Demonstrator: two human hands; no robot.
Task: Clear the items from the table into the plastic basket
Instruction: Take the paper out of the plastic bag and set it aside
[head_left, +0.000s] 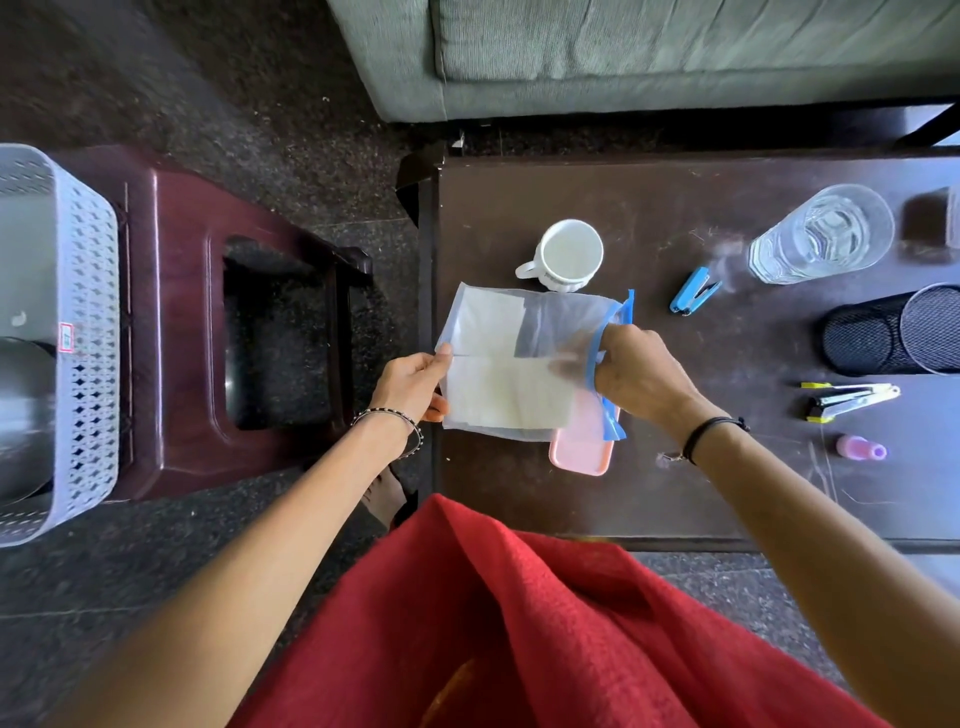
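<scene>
A dark, scuffed surface (675, 493) stands before a grey-green sofa (623, 52), and over its near corner both hands hold a translucent zip bag (509, 364). The left hand (413, 382) pinches the sealed bottom edge. The right hand (636, 374) has fingers tucked into the blue-zippered mouth, gripping its rim — probably to stretch the bag taut around the white folded sheets inside. The plastic basket (88, 291) sits well left of the left hand, on a maroon stool (171, 312) — the bag's likely destination.

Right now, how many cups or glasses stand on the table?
2: a white mug beside the bag, a clear glass further right. An object cut off at the right edge may be another.
</scene>
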